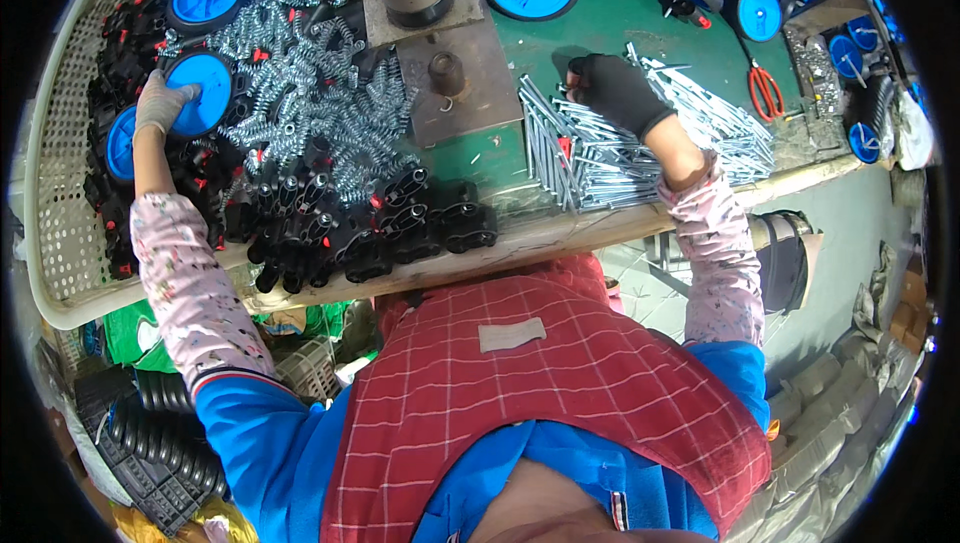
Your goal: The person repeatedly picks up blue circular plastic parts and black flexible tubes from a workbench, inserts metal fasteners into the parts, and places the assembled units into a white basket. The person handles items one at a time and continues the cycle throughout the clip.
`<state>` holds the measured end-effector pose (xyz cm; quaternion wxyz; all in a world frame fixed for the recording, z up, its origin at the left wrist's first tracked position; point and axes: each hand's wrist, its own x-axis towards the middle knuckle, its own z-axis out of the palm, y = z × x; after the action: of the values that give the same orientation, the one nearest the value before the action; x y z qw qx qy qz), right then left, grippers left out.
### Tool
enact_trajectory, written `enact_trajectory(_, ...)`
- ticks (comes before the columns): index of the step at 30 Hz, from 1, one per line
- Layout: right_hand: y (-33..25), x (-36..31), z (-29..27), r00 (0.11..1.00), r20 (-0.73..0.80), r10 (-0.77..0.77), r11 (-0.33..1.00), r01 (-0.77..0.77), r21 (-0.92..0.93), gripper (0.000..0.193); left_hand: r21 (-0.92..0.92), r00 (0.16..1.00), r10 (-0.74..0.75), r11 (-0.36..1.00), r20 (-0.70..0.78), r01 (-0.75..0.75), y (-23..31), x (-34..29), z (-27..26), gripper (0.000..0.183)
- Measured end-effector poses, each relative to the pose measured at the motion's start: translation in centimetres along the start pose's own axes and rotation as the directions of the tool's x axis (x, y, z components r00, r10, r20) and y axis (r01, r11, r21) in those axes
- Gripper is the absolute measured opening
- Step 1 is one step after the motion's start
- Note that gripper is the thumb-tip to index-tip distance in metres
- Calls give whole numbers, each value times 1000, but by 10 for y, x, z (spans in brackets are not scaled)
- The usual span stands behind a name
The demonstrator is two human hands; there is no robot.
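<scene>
Head view: hands apart; left hand (164, 103) on round blue wheel (210, 101), right hand (622, 91) over slim shiny rods (715, 133); grips unclear.

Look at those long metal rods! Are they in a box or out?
Out: the metal rods lie loose in a heap on the green tabletop, by the right hand.

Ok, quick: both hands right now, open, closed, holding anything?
Left hand: on a blue wheel; whether it grips it cannot be told.
Right hand: partly curled over the metal pins; whether it holds anything cannot be told.
</scene>
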<state>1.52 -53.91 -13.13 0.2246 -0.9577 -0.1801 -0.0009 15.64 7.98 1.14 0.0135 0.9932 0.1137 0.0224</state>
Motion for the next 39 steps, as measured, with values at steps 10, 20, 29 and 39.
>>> enact_trajectory(10, -43, 0, -1, 975, -218, 43, 988, -8, 156, 20, -976, 962, 174, 79, 212, 201, 136, -223, 46, 47)
enact_trajectory(20, -177, -10, -22, 958, -283, -42, 705, 229, 671, 31, -892, 772, 549, -100, 320, 441, 189, -263, 47, 62)
enact_trajectory(29, -186, 1, -24, 880, -272, -389, 826, 464, 321, 39, -802, 693, 638, -193, 335, 565, 179, -257, 40, 58)
enact_trajectory(39, -155, -17, -27, 740, -199, -643, 754, 565, -333, 69, -918, 550, 752, 191, 364, 346, 172, -233, 40, 59)
